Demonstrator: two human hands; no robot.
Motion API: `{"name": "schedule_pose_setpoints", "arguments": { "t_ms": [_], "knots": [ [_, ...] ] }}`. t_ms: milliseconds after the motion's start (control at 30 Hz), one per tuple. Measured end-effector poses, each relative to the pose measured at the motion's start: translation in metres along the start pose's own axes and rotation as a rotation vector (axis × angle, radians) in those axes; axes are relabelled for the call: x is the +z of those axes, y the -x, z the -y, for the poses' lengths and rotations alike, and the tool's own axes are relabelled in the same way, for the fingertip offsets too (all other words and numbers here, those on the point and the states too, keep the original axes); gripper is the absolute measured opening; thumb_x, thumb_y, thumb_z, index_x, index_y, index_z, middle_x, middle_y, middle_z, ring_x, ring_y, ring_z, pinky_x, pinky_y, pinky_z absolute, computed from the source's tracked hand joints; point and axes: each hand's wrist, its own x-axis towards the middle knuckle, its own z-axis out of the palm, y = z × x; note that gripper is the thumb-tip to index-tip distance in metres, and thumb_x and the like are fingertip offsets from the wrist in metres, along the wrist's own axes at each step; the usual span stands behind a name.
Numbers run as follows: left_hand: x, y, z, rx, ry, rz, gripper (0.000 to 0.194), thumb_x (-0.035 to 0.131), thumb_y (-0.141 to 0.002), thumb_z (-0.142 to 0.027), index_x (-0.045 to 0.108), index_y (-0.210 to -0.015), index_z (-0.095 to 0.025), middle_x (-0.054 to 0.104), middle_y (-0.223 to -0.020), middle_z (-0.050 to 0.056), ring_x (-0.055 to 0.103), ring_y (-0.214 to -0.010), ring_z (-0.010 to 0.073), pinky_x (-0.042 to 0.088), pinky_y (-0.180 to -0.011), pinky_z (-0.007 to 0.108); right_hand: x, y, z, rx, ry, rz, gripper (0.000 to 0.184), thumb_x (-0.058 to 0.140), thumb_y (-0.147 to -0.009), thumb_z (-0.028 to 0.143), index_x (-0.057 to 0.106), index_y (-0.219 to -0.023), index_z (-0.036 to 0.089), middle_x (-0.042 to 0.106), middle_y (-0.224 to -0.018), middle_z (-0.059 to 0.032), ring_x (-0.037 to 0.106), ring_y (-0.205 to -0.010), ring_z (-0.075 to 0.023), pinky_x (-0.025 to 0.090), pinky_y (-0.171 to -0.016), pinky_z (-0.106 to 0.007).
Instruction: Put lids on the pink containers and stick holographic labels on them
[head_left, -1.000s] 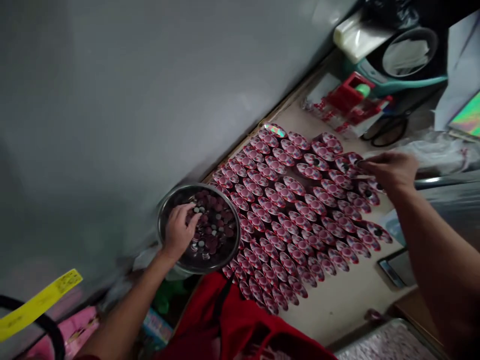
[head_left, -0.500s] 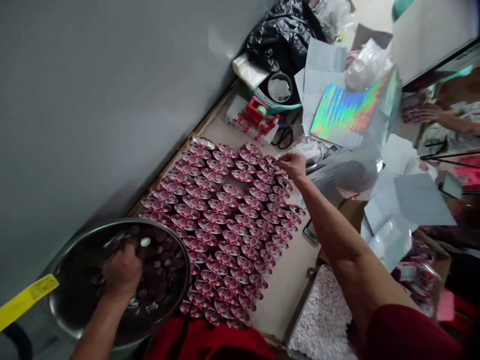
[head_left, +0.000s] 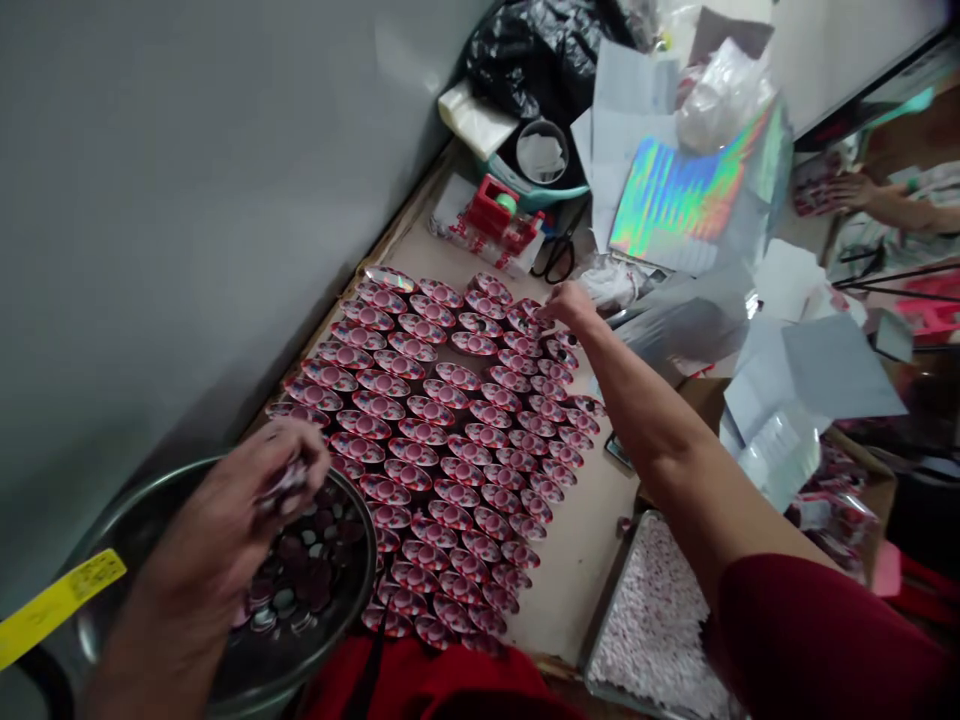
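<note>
My left hand is raised over a round metal bowl, its fingers curled around a handful of small round discs. More loose discs, dark pink and silvery, lie inside the bowl. Rows of red-and-pink printed oval pieces cover the table, most with a round pink spot at the centre. At the far right end of these rows is my right hand, fingertips pinched down at one oval piece. What those fingers hold, if anything, is hidden. A few ovals near it show dark centres.
Beyond the rows are a red tape dispenser, black scissors and a shiny rainbow sheet. A tray of pale speckled bits stands at the right front. A wall borders the left. Another person's hand shows at far right.
My left hand has come up out of the bowl with a handful of discs. My right hand stays at the far right ovals, its fingers now lower. The view has shifted slightly.
</note>
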Motion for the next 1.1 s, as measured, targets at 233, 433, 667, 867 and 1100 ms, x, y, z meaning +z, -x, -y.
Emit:
{"name": "schedule_pose_setpoints", "arguments": {
  "t_ms": [233, 433, 667, 867, 1100],
  "knots": [
    [0.109, -0.046, -0.002, 0.041, 0.017, 0.281, 0.019, 0.067, -0.076, -0.033, 0.071, -0.084, -0.016, 0.056, -0.064, 0.002, 0.036, -0.047, 0.0073, 0.016, -0.04, 0.02, -0.01, 0.066, 0.006, -0.095, -0.268, -0.214, 0.028, 0.082, -0.075, 0.04, 0.078, -0.093, 0.02, 0.077, -0.095, -0.0085, 0.071, -0.096, -0.0252, 0.052, -0.084, -0.032],
    [0.159, -0.054, 0.049, 0.113, -0.068, 0.184, 0.032, 0.083, -0.072, -0.034, 0.079, -0.098, -0.015, 0.062, -0.063, 0.0, 0.041, -0.047, 0.0058, 0.02, -0.044, 0.018, 0.003, 0.207, -0.012, -0.555, -1.092, 0.035, 0.052, 0.066, -0.087, 0.07, 0.075, -0.101, 0.022, 0.073, -0.083, -0.003, 0.061, -0.065, -0.0152, 0.049, -0.063, -0.027],
    [0.213, -0.044, 0.106, 0.168, -0.151, 0.086, 0.031, 0.088, -0.068, -0.037, 0.067, -0.062, -0.015, 0.056, -0.053, -0.001, 0.041, -0.045, 0.0063, 0.021, -0.047, 0.021, 0.031, 0.259, -0.058, -0.771, -1.033, 0.286, 0.044, 0.083, -0.071, 0.061, 0.083, -0.089, 0.021, 0.077, -0.082, -0.0027, 0.066, -0.074, -0.0185, 0.05, -0.07, -0.028],
    [0.227, -0.068, 0.092, -0.022, -0.14, 0.265, 0.026, 0.085, -0.078, -0.037, 0.078, -0.086, -0.014, 0.063, -0.06, 0.0, 0.043, -0.042, 0.0053, 0.019, -0.041, 0.018, 0.038, 0.205, -0.079, -0.476, -1.162, 0.287, 0.028, 0.078, -0.068, 0.036, 0.085, -0.088, 0.017, 0.072, -0.065, -0.0008, 0.06, -0.055, -0.0142, 0.048, -0.057, -0.025],
    [0.224, -0.124, 0.051, -0.164, 0.334, 0.217, 0.028, 0.051, -0.093, -0.015, 0.077, -0.099, -0.009, 0.075, -0.079, 0.011, 0.071, -0.066, 0.0152, 0.058, -0.063, 0.024, 0.013, 0.106, -0.021, -0.319, -0.429, -0.296, 0.028, 0.066, -0.083, 0.021, 0.087, -0.101, 0.025, 0.083, -0.102, -0.0059, 0.075, -0.097, -0.0231, 0.053, -0.085, -0.028]
  ]
}}
